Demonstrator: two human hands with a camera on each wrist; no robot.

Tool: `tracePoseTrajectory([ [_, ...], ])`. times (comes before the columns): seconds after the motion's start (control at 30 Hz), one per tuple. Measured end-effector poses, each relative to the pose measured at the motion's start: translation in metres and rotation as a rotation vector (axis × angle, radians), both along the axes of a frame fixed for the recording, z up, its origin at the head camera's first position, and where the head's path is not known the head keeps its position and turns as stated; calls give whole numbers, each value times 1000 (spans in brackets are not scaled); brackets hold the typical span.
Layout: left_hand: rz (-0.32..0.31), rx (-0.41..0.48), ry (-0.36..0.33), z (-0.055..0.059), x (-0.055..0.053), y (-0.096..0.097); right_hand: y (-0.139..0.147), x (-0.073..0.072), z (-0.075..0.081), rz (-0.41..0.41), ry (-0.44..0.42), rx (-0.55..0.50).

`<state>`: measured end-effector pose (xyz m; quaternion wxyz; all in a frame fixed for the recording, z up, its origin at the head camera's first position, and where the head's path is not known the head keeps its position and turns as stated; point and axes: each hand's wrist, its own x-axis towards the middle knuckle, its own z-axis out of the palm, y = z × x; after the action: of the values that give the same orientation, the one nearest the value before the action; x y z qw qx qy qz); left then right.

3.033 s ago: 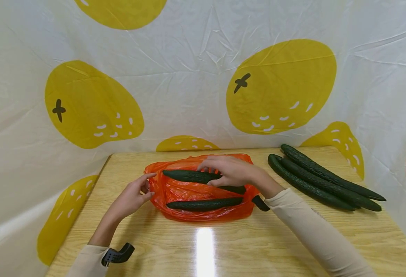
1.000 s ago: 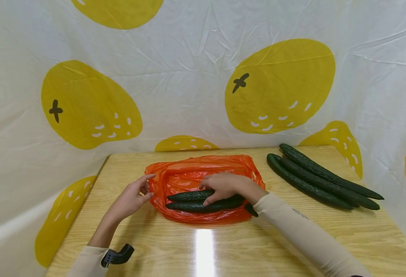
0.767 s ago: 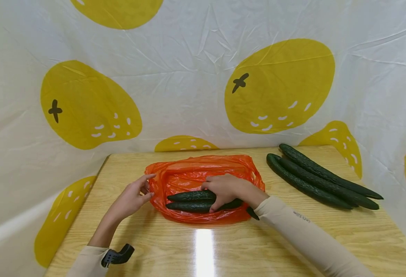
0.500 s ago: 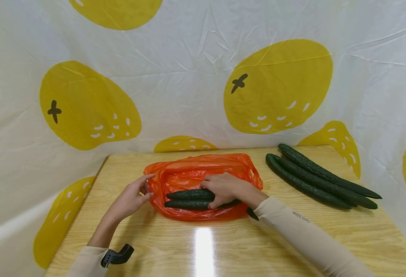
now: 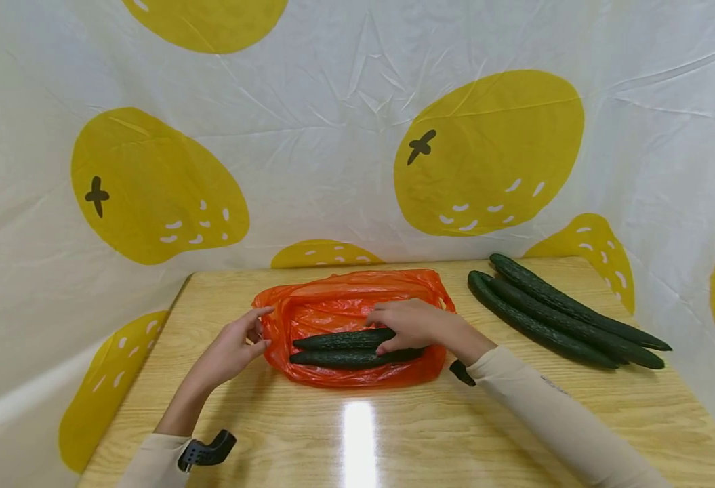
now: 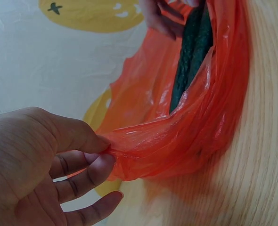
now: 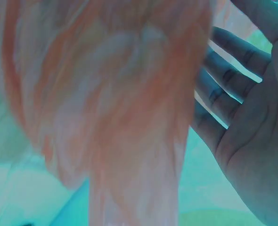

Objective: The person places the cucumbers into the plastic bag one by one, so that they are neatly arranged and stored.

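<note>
A red plastic bag (image 5: 333, 306) lies spread on the wooden table with its mouth facing up. Inside, along its near side, two dark green cucumbers (image 5: 333, 358) lie side by side. My left hand (image 5: 232, 349) pinches the bag's left rim between thumb and forefinger, as the left wrist view shows. Over the right part of the cucumbers, my right hand (image 5: 415, 324) has its fingers loosely extended and hides their right ends somewhat. In the right wrist view, the blurred bag covers part of the fingers.
Three more cucumbers (image 5: 552, 315) lie together at the right on the table (image 5: 284, 434). A white cloth (image 5: 320, 176) with yellow fruit prints hangs behind and at both sides.
My right hand has brought the second cucumber from the bag's far side down beside the first, let go of it and drawn back to the right. My left hand has stayed put.
</note>
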<state>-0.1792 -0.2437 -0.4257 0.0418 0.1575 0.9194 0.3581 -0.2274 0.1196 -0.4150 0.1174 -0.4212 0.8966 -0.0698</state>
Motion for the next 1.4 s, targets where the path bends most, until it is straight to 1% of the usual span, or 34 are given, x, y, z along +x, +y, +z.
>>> tracePoseTrajectory([
  [0.1, 0, 0, 0, -1, 0, 0, 11, 1, 6, 9, -19, -31],
  [0.33, 1, 5, 14, -2, -1, -1, 39, 4, 20, 30, -46, -159],
  [0.5, 4, 4, 6, -1, -1, -1, 62, 5, 31, -16, -87, -214],
  [0.63, 2, 5, 5, 0, 0, -1, 79, 4, 35, -60, -106, -240],
  [0.77, 2, 8, 10, 0, 0, -1, 95, 4, 40, -83, -122, -287],
  [1.03, -4, 17, 16, 0, -1, -3, 128, 1, 42, -109, -75, -330],
  [1.23, -6, 17, 16, 0, -1, -3, 149, 3, 41, -150, 13, -310],
  [1.4, -3, 14, 16, -1, 0, -3, 162, 7, 40, -175, 42, -309],
])
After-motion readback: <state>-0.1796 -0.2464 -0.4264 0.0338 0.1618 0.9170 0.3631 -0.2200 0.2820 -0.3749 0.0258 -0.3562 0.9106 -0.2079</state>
